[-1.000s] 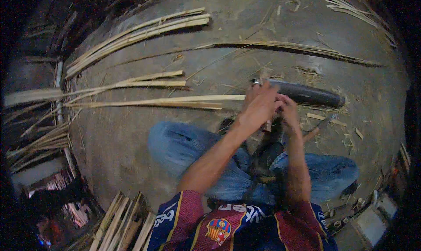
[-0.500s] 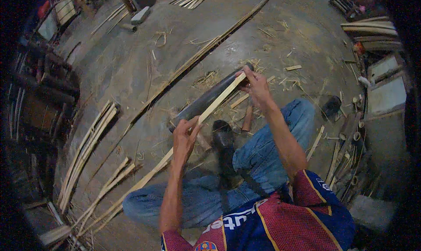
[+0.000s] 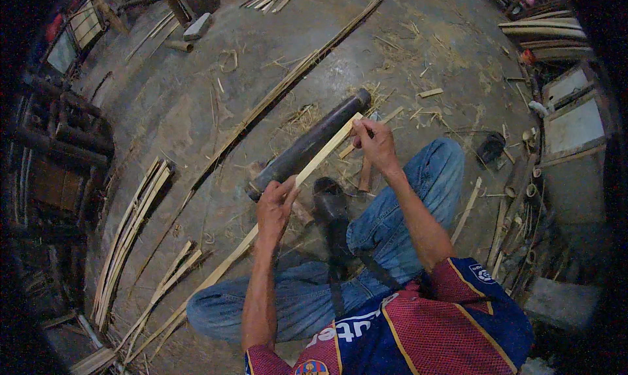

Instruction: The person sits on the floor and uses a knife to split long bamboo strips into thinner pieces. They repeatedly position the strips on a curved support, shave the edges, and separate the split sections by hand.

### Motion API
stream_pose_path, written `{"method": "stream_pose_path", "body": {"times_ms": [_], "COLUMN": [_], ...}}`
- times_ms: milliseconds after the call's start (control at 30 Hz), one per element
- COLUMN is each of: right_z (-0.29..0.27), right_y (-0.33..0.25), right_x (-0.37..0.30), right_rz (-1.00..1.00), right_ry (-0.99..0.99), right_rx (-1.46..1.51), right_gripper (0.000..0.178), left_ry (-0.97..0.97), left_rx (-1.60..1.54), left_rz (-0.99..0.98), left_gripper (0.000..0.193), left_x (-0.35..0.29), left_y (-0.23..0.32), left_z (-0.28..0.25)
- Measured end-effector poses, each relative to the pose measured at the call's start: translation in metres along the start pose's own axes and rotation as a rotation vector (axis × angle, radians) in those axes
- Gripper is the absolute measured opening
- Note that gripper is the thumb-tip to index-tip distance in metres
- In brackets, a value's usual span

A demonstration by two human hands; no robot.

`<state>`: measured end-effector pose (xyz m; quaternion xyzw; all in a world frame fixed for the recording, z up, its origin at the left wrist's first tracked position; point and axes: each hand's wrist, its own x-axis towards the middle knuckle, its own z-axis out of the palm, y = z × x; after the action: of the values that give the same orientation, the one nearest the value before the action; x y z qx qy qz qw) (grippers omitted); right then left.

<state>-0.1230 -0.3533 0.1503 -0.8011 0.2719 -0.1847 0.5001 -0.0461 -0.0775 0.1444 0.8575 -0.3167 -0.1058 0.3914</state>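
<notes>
Now spread apart, the left hand [image 3: 274, 210] and right hand [image 3: 377, 141] pinch a bamboo strip [image 3: 327, 150], holding it straight mid-frame

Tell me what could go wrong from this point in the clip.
The left hand and right hand grip the pale strip bare, so its edges might cut or splinter the skin. Its long tail runs past the left knee toward other strips, where it could snag. The dark cylinder lies on the floor close by and might roll if knocked.
</notes>
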Motion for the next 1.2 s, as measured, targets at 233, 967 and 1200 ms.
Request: {"method": "stream_pose_path", "body": {"times_ms": [233, 967, 1200], "right_z": [0.029, 0.081, 0.08], "right_y": [0.01, 0.212, 0.033], "right_x": [-0.03, -0.002, -0.042], "right_rz": [-0.35, 0.673, 0.661], "right_ry": [-0.05, 0.065, 0.028], "right_rx": [-0.288, -0.541, 0.891], "right_gripper": [0.031, 0.049, 0.052], "left_ry": [-0.005, -0.293, -0.239], "left_rx": [-0.116, -0.482, -0.422], "left_rz": [-0.063, -0.367, -0.29], "left_gripper": [0.024, 0.035, 0.036], "left_x": [0.002, 0.011, 0.005], "left_y": [-0.024, -0.036, -0.018], "left_z": [0.015, 0.007, 0.016]}}
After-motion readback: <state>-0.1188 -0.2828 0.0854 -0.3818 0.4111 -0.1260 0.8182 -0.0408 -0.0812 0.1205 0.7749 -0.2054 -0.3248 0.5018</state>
